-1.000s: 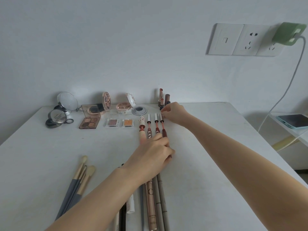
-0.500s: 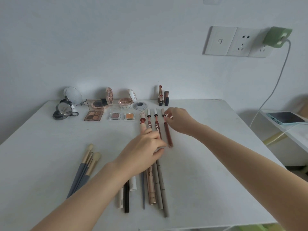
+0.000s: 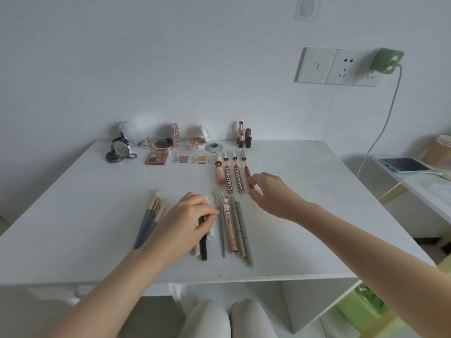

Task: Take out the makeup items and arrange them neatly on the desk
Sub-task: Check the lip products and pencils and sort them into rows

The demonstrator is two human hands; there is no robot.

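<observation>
White desk, makeup laid out in rows. Landmark: the four lip glosses lying side by side, caps toward the wall.

Right hand just right of the lip glosses, fingers loosely curled; thumb and forefinger close on the lower end of the rightmost, dark red gloss. Contact looks like a light pinch.

Left hand nearer the desk's front edge than the glosses and to their left, fingertips drawn together over a black pencil and white tubes; pinching there, but which piece I cannot tell.

Right of that hand, directly below the glosses: slim grey brush, ornate rose-gold wand, two grey pencils, all parallel.

Left of the left hand: bundle of grey-handled brushes, bristles toward the wall.

Behind the glosses, against the wall: upright lipsticks. Left of the glosses along the back: two small single shadows, four-pan palette, open compacts, round mirror case.

On the wall, sockets with a green charger.
</observation>
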